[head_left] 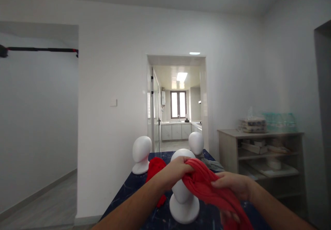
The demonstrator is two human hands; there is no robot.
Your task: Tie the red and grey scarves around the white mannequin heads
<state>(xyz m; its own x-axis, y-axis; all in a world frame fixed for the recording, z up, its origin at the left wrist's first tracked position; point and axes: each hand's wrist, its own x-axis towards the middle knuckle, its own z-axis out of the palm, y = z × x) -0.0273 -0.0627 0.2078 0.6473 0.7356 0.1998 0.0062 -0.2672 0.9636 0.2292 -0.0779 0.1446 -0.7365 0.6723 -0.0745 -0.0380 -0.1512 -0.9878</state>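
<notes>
A white mannequin head (184, 207) stands on a round base in front of me. My left hand (178, 169) is closed on a red scarf (201, 176) at the head's face, covering part of it. My right hand (234, 183) grips the same scarf farther right, thumb on top. From there the cloth hangs down to the bottom edge of the view. Some fingertips show below the scarf, partly hidden by it. More red cloth (156, 166) lies left of the head, behind my left forearm; whether it joins the scarf is hidden.
Two more white mannequin heads stand at the back of the dark blue table (155, 219), one left (141, 150) and one right (196, 143). Grey cloth (213, 163) lies by the right one. A shelf unit (227, 147) with bottles (281, 121) stands to the right.
</notes>
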